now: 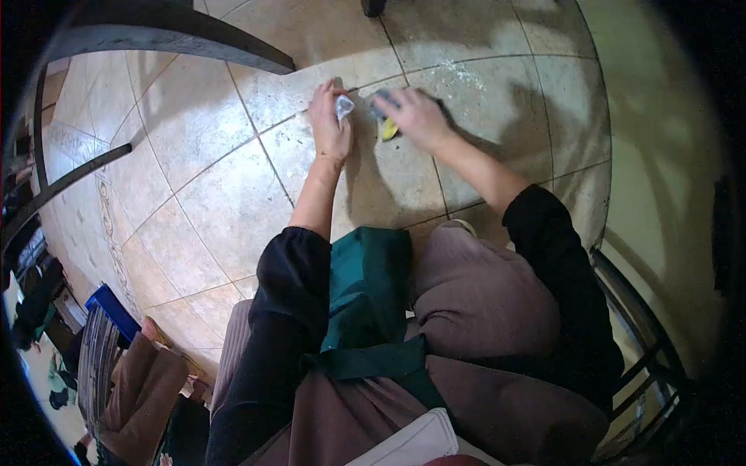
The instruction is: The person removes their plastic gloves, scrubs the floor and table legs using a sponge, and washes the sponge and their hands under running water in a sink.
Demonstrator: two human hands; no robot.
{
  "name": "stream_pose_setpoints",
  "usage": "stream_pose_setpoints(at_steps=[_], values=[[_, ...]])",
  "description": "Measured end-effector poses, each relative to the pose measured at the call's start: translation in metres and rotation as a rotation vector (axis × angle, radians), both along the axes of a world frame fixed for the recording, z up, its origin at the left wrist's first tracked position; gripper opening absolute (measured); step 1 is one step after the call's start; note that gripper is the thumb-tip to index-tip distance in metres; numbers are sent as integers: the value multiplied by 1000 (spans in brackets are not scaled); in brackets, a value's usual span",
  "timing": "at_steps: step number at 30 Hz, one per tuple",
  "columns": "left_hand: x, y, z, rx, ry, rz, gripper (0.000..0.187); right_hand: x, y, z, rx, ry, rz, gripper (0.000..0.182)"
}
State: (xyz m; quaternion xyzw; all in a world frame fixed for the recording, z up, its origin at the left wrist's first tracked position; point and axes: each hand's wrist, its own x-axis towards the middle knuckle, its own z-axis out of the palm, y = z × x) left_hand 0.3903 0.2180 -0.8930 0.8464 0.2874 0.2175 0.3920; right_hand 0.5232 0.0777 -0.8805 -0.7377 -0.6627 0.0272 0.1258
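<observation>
Low over the tiled floor (210, 217), my left hand (329, 128) curls around a small, shiny, whitish see-through piece (343, 106), perhaps plastic. Its exact kind cannot be made out. To its right, my right hand (420, 120) is closed on a dark grey and yellow thing (390, 129) that looks like a scrubbing pad. That hand is slightly smeared by motion, and its fingers partly cover the thing. A narrow gap separates the two hands. White powdery specks (466, 74) lie on the tiles beyond my right hand.
A dark curved furniture leg (233, 50) comes down at upper left, with a thin bar (85, 167) below it. A pale wall (653, 116) rises on the right. Dark metal rails (645, 349) stand at lower right. Another seated person's brown clothing (144, 388) shows at lower left.
</observation>
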Motion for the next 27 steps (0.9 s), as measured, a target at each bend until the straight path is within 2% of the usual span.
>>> stream_pose_setpoints(at_steps=[1, 3, 4, 6, 10, 13, 14, 15, 17, 18, 20, 21, 23, 25, 27], values=[[-3, -1, -2, -61, 11, -17, 33, 12, 2, 2, -18, -21, -137, 42], [-10, -2, -1, -42, 21, -29, 33, 34, 1, 7, -46, 11, -314, 36], [-12, -1, -3, -5, 52, -67, 34, 44, 0, 12, -34, 6, -300, 36], [-16, 1, -11, 16, 112, -126, 36, 60, 1, 25, -100, 127, -440, 43], [-17, 5, -1, -10, 162, -165, 36, 86, 36, 51, -32, 107, -511, 54], [-17, 5, 3, -28, 165, -153, 38, 100, 71, 37, -59, 174, -469, 53], [-17, 6, 2, -40, 149, -160, 41, 98, 75, 31, -102, 54, -368, 53], [-18, 6, 0, -28, 140, -144, 41, 96, 77, 25, -88, 45, -353, 53], [-19, 6, 3, -46, 169, -176, 44, 94, 75, 19, -45, -80, -69, 45], [-19, 7, 6, -65, 146, -176, 46, 95, 70, 21, -35, -83, -62, 45], [-19, 7, 8, -71, 154, -165, 46, 99, 59, 36, -210, 159, -72, 43], [-19, 7, 9, -86, 163, -163, 46, 101, 56, 46, -210, 153, -65, 43], [-18, 7, 6, -75, 164, -150, 46, 104, 54, 71, -530, 263, -88, 39], [-20, 7, 3, -92, 160, -168, 36, 105, 54, 76, -424, 338, -64, 40], [-21, 9, 0, -26, 138, -154, 33, 103, 59, 87, -322, 452, -210, 39]])
